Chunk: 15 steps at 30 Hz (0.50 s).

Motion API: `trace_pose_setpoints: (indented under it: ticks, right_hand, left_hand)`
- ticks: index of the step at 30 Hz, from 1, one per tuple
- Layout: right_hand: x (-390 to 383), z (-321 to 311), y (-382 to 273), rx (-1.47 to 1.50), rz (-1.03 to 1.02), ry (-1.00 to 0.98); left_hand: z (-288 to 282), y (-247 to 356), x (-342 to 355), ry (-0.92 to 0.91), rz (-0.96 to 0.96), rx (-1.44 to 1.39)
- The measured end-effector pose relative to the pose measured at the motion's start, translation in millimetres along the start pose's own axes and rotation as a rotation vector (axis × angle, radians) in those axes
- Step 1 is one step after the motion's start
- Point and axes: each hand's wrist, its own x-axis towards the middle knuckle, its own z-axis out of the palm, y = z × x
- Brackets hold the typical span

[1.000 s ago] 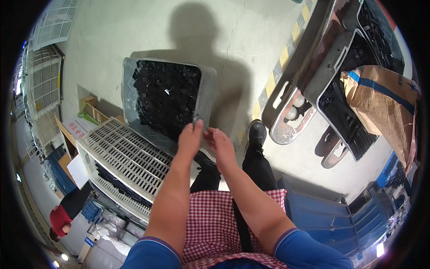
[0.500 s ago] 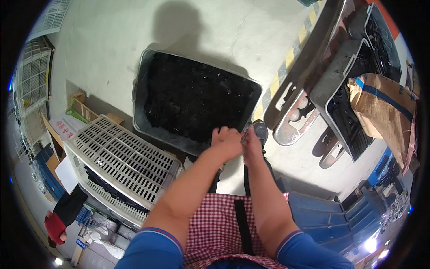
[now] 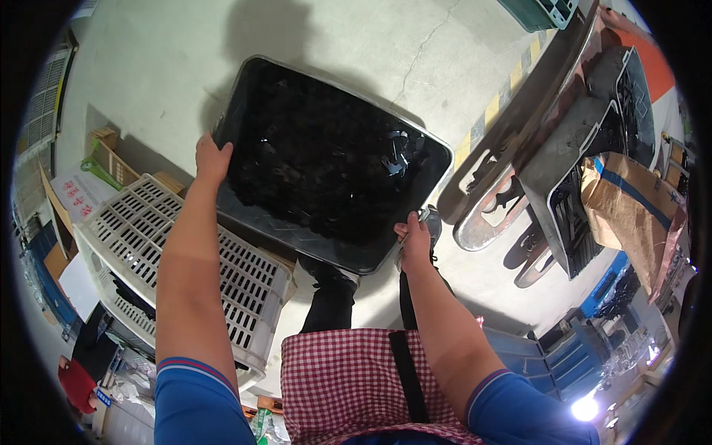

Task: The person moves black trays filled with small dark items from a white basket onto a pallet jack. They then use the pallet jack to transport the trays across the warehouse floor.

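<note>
A grey plastic tub [image 3: 371, 259] filled with small, glossy black pieces [image 3: 311, 156] sits in front of my legs, tilted slightly out of square with me. My left hand [image 3: 212, 159] grips the tub's left rim, thumb showing along the edge. My right hand [image 3: 414, 239] has its fingers curled on the handle at the near right end, close above my shoe. Both arms reach out from my sides. Below the tub on the left lies a white slotted plastic crate [image 3: 245, 311] with black items inside.
At right are a rusty pallet jack [image 3: 486, 232], grey bins [image 3: 541, 178] of black parts, a brown paper sack [image 3: 630, 215] and blue containers [image 3: 541, 348]. Cardboard [image 3: 78, 193] lies at left, near a co-worker in red [image 3: 76, 384]. A green crate [image 3: 541, 11] is at the top.
My left hand has moved from beside my right hand out to the tub's left rim. The tub appears shifted right and turned. My right hand remains at its right end.
</note>
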Motion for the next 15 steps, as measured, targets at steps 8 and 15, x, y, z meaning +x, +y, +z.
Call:
trace_pose_setpoints:
  ticks: [8,15]
  right_hand:
    - [-0.9,11.3,-2.7,0.043,-0.003,0.032]
    - [12.0,3.1,3.7,0.123,0.079,0.131]
  left_hand:
    - [2.2,-18.0,44.1,-0.289,-0.077,-0.036]
    - [5.4,-15.9,43.9,-0.266,-0.123,-0.193]
